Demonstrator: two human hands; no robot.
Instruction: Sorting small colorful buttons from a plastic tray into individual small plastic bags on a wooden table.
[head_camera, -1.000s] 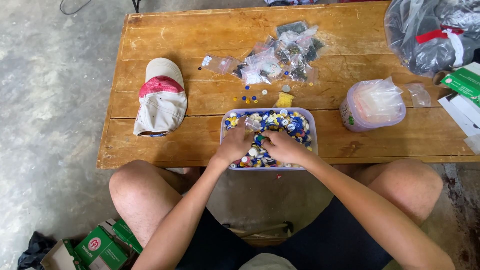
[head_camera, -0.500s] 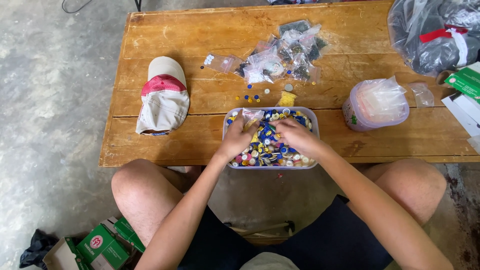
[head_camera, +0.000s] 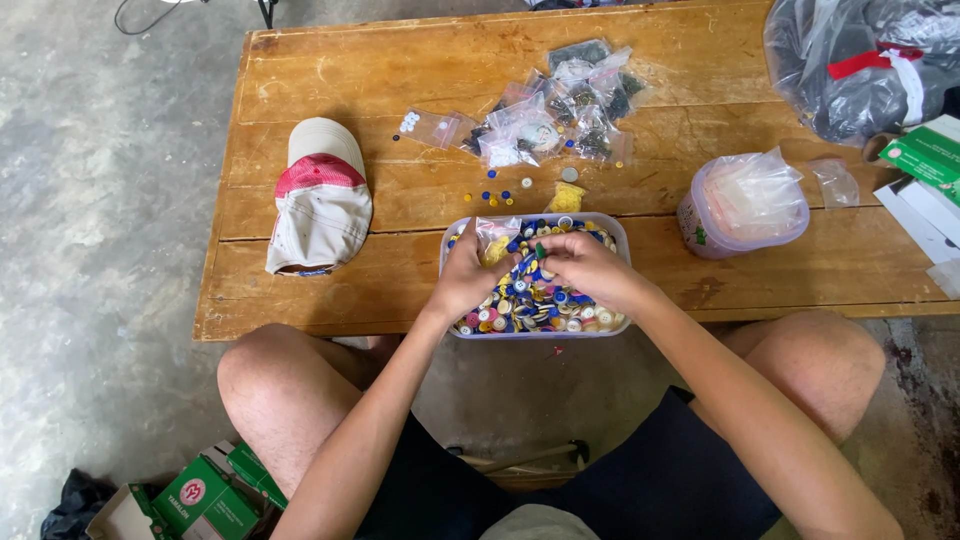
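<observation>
My left hand (head_camera: 468, 272) has its grip closed on a small clear plastic bag (head_camera: 497, 232), held upright above the tub so its mouth faces my other hand. My right hand (head_camera: 590, 268) pinches a small green piece (head_camera: 540, 250) between the fingertips, right at that bag's opening, close enough to drop in without a spill. Both hands hover over the clear plastic tub (head_camera: 620, 232), which is heaped with mixed coloured buttons (head_camera: 540, 305) and sits at the near edge of the wooden surface (head_camera: 400, 70), within easy reach of my lap. Just beyond the tub lie a few loose buttons and a pile of small filled bags (head_camera: 560, 105). A cap (head_camera: 320, 200) rests to the left, and a lilac container stuffed with empty bags (head_camera: 745, 205) stands to the right.
</observation>
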